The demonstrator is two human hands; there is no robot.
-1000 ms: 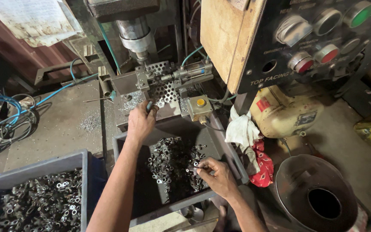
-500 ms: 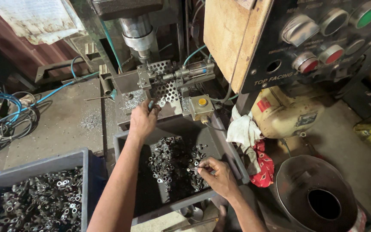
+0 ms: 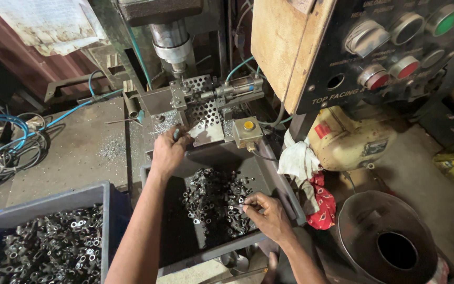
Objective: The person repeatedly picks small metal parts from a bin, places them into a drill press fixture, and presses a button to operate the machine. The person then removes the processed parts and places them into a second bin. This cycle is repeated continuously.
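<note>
L hand (image 3: 168,151) is up at the drill fixture (image 3: 195,102), grip narrow, fingertips pinched on sth small at the fixture's lower edge; can't tell what it is. The spindle (image 3: 172,47) stands just above & beyond that grip. R hand (image 3: 268,214) rests in the tray (image 3: 279,184), grip narrow, thumb & forefinger closed on one small metal ring part (image 3: 241,206). The heap of parts (image 3: 211,197) lies just left of the R grip & below the L grip. A yellow button box (image 3: 247,130) sits right of the L grip. A white rag (image 3: 296,160) & red cloth (image 3: 321,208) hang right of the R grip. The bin (image 3: 53,200) of parts sits well left of both, by the desk (image 3: 80,152).
</note>
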